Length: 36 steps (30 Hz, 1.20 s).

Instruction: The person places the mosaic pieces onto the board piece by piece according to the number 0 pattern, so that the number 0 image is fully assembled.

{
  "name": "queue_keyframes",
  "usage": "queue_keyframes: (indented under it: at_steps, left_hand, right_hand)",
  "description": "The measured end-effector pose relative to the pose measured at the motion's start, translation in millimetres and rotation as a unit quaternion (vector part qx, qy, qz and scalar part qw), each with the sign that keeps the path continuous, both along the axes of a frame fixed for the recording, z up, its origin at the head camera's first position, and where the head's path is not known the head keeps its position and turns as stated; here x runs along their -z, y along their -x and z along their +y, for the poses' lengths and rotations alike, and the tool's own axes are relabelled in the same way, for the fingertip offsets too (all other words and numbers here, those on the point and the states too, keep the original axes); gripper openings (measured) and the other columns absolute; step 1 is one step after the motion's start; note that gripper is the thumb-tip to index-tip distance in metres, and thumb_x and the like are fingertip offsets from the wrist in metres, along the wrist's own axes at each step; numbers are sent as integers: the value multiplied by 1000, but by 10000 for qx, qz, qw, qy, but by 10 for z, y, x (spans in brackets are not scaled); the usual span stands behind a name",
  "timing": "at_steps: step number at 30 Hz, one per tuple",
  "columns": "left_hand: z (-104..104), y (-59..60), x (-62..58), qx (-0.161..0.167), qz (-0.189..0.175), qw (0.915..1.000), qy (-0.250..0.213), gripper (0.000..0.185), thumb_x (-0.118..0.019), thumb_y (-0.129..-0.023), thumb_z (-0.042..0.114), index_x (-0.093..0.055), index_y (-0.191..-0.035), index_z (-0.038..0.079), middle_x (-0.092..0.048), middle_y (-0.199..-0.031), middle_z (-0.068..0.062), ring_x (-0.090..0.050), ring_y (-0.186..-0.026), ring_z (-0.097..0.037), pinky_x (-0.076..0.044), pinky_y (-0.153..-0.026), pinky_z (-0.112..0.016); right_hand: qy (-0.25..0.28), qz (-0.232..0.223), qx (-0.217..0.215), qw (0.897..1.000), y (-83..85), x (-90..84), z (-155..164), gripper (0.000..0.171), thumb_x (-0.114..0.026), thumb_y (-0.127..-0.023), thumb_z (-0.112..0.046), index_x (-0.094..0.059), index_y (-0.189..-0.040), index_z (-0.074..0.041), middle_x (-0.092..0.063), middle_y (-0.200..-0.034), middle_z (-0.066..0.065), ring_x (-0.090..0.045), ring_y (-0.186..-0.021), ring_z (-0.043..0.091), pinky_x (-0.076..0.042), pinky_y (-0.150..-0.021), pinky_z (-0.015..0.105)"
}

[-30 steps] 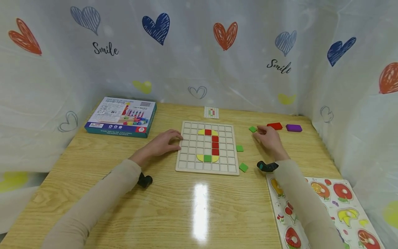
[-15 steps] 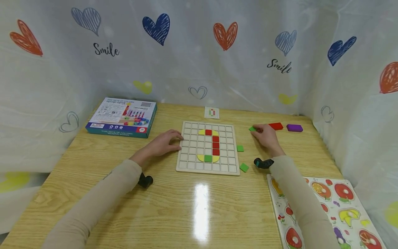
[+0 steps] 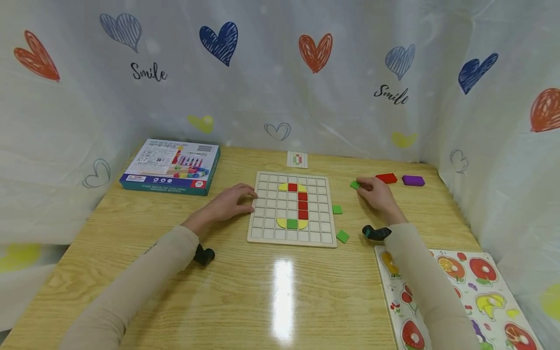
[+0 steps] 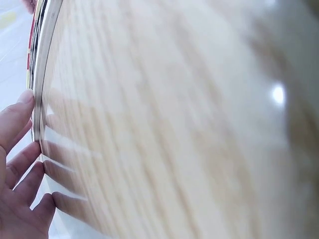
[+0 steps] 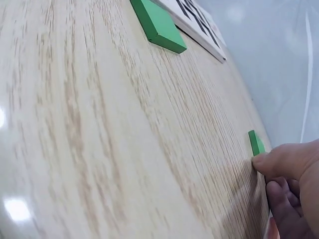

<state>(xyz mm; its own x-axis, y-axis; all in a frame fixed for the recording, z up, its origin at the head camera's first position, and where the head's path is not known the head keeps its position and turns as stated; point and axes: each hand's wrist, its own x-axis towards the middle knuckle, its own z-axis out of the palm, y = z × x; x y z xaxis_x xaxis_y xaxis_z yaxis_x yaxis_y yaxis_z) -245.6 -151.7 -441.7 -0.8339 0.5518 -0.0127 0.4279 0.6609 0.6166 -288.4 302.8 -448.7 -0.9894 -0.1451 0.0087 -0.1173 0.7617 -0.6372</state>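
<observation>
Right hand (image 3: 377, 193) sits on the tabletop (image 3: 271, 291) to the right of the grid board (image 3: 292, 208), fingers curled, tips pinching a small green tile (image 3: 355, 184) w/ its edge lifted a bit off the wood; the right wrist view shows the same tile (image 5: 256, 143) held at the thumb tip, standing nearly on edge. Just behind that hand lie a red piece (image 3: 387, 178) & a purple piece (image 3: 413, 181), side by side, near the back right corner. Two more green tiles lie loose beside the board's right edge: one (image 3: 337, 209) abt mid-height, one (image 3: 342, 236) near its front right corner; right wrist view shows one green tile (image 5: 158, 24) flat by the board's rim. Left hand (image 3: 229, 201) lies flat & relaxed on the tabletop, fingers straight, tips touching the board's left edge, gripping nothing; left wrist view confirms fingertips (image 4: 24, 102) against the board's side. On the board: a column of red squares w/ yellow curved bits at top & bottom and a green square at the foot. A small pattern card (image 3: 297, 159) lies behind the board, a blue toy box (image 3: 172, 166) at back left, a fruit puzzle board (image 3: 463, 296) at front right under the right sleeve. Heart-print "Smile" curtain (image 3: 280, 73) wraps round the tabletop.
</observation>
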Motion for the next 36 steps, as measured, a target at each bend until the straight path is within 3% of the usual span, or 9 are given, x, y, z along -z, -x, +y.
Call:
queue_keyframes:
  at_steps: [6, 26, 32, 36]
  left_hand:
    - [2, 1, 22, -40, -56, 10000, 13, 37, -69, -93, 25, -63, -124, 6, -49, -139, -14, -43, -132, -31, -33, -112, -47]
    - [5, -9, 12, 18, 30, 10000, -34, 37, -69, -93, 23, -62, -124, 6, -50, -138, -14, -43, -132, -32, -33, -111, -48]
    - [4, -6, 18, 9, 46, 10000, -53, 36, -70, -92, 23, -63, -124, 6, -50, -138, -14, -43, -132, -32, -33, -111, -48]
    - [0, -5, 19, 1, 42, 10000, -50, 37, -70, -92, 24, -62, -124, 6, -50, -138, -14, -43, -132, -32, -33, -111, -48]
  right_hand:
    - [102, -122, -3, 9999, 0, 38, 17, 45, -60, -97, -14, -51, -138, 4, -52, -128, 26, -53, -113, 39, -42, -99, 53]
    - [-279, 376, -133, 9988, -51, 41, -78, 38, -61, -96, -9, -57, -130, 8, -55, -119, 28, -56, -104, 40, -46, -92, 52]
    - [-496, 521, -443, 9964, -75, -6, -178, 33, -60, -96, -5, -60, -125, 9, -59, -116, 29, -58, -99, 38, -48, -87, 51]
    - [-422, 515, -552, 9963, -135, -73, -318, 33, -61, -96, -5, -60, -126, 9, -59, -119, 30, -59, -105, 41, -48, -89, 52]
